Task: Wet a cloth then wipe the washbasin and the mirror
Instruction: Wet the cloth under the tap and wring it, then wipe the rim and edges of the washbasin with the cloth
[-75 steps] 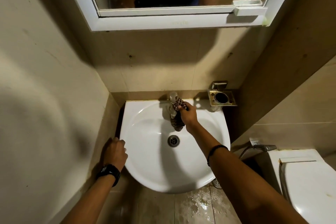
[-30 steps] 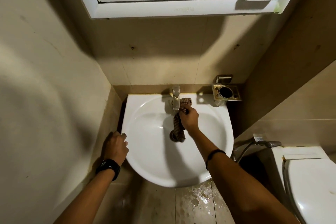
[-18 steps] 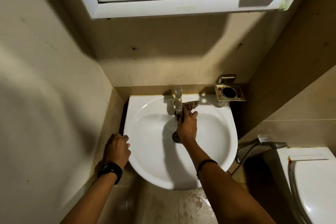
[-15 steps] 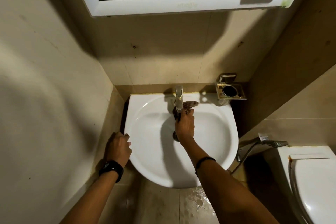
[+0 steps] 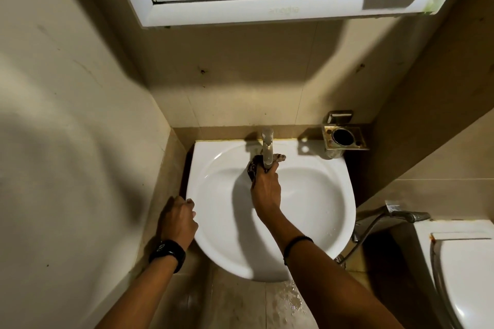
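As my right hand [image 5: 266,189] draws its gripped cloth [image 5: 252,168] up to the tap [image 5: 267,149], wetting continues.
Left hand [image 5: 179,222] still clasps the washbasin [image 5: 315,195] rim.

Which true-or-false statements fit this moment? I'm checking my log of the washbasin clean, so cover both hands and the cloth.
1. The right hand holds the cloth at the tap. True.
2. The left hand touches the mirror. False: the left hand holds the washbasin's left rim.
3. A metal holder sits to the right of the tap. True.
4. The cloth lies on the floor. False: it is in the right hand.
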